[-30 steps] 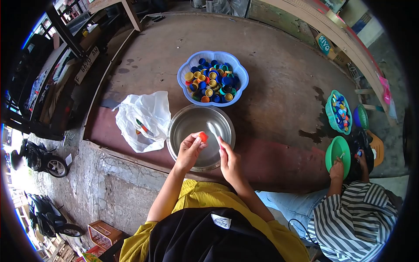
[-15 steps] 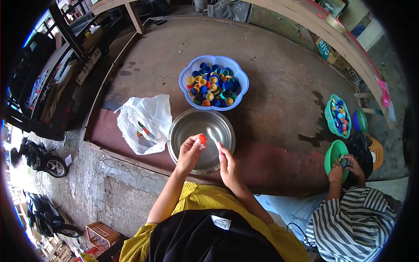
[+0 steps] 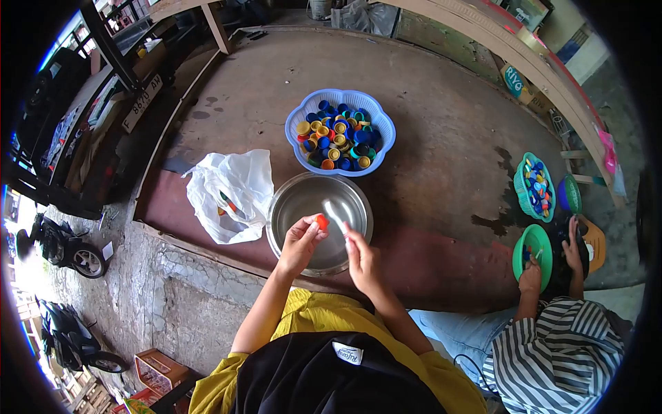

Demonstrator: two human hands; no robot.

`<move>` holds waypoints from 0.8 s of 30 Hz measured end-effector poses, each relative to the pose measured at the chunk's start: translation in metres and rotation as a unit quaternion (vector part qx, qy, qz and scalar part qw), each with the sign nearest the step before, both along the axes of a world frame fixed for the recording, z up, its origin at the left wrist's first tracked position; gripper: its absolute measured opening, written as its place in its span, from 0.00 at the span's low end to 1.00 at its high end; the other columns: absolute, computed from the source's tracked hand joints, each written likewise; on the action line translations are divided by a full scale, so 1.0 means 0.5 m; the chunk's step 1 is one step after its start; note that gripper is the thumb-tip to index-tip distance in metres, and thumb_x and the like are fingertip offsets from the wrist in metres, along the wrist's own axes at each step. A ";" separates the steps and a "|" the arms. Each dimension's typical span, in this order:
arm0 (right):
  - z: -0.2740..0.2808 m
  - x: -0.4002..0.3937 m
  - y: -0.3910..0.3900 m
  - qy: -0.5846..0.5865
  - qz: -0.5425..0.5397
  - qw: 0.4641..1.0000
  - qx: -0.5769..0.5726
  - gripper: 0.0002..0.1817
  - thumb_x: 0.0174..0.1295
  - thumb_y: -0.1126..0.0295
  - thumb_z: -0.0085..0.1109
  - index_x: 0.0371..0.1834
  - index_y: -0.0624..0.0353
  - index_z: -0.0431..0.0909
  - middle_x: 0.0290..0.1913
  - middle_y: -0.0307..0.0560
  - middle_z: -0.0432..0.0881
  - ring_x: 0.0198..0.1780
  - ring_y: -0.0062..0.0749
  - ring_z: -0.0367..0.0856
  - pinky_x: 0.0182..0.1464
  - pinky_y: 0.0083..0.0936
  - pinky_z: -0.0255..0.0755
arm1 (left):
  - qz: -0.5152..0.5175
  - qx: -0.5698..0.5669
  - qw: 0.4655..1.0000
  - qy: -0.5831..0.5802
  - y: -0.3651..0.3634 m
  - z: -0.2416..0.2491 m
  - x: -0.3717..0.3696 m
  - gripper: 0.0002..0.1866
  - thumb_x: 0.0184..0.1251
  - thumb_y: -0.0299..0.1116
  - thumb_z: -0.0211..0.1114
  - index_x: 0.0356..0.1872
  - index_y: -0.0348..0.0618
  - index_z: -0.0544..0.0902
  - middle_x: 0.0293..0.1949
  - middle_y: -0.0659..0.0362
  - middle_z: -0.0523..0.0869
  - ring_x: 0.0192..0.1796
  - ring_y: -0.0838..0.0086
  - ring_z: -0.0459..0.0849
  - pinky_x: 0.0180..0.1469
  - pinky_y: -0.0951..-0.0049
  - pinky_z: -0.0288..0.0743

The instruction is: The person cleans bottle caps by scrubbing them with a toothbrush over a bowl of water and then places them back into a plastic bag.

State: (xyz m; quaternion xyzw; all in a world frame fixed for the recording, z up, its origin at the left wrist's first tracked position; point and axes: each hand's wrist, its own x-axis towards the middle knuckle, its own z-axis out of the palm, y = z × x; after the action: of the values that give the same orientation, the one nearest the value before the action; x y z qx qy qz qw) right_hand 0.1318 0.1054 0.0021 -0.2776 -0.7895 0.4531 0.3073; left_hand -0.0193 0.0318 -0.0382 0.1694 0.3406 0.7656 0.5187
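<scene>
My left hand (image 3: 301,247) pinches a red-orange bottle cap (image 3: 322,222) between thumb and fingertips, over the steel basin (image 3: 276,219). Close to its right, my right hand (image 3: 363,261) is closed, thumb against fingers, around something slim and pale that is too small to make out. The two hands are apart. Just beyond the basin stands a blue scalloped plastic basket (image 3: 387,131) with many bottle caps (image 3: 338,139) in blue, yellow, orange and green. Left of the basin lies a crumpled white plastic bag (image 3: 241,181) with some coloured pieces showing inside.
At the right, a co-worker in a striped shirt (image 3: 562,345) has one hand in a green bowl (image 3: 545,265). A teal basket (image 3: 522,196) of caps stands beyond it. The wooden table (image 3: 441,90) has a raised edge; parked motorcycles (image 3: 65,252) are at the left.
The co-worker's right hand has lifted away from the green bowl, its fingers spread, while the other stays in the bowl. My own hands keep nearly the same pose; the view has shifted slightly.
</scene>
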 end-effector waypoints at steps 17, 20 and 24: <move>0.006 0.029 -0.010 0.015 0.013 1.000 -0.013 0.20 0.67 0.75 0.46 0.62 0.54 0.69 0.40 0.60 0.81 0.37 0.47 0.84 0.34 0.28 0.75 | 0.027 -0.049 0.985 0.163 -0.004 0.031 -0.004 0.18 0.64 0.23 0.61 0.55 0.36 0.72 0.48 0.57 0.79 0.50 0.75 0.79 0.56 0.73 0.73; -0.001 0.035 -0.017 0.059 -0.019 0.998 0.005 0.20 0.66 0.74 0.47 0.62 0.53 0.69 0.39 0.59 0.82 0.34 0.46 0.84 0.33 0.28 0.75 | 0.061 -0.057 0.970 0.227 -0.003 0.048 -0.004 0.27 0.61 0.21 0.63 0.62 0.35 0.64 0.48 0.56 0.79 0.51 0.74 0.79 0.56 0.74 0.73; -0.005 0.038 -0.020 0.021 0.017 0.996 0.086 0.20 0.66 0.75 0.47 0.62 0.53 0.69 0.36 0.58 0.82 0.31 0.45 0.83 0.32 0.29 0.74 | 0.041 -0.064 0.969 0.236 -0.008 0.068 0.001 0.38 0.60 0.20 0.64 0.68 0.36 0.53 0.48 0.53 0.79 0.52 0.73 0.79 0.56 0.74 0.73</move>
State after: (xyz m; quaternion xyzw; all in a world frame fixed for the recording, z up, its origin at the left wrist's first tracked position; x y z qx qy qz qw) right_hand 0.1506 0.0954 -0.0004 -0.2273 -0.8232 0.3945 0.3391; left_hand -0.0190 0.0277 -0.0044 0.2975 0.5083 0.7013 0.4016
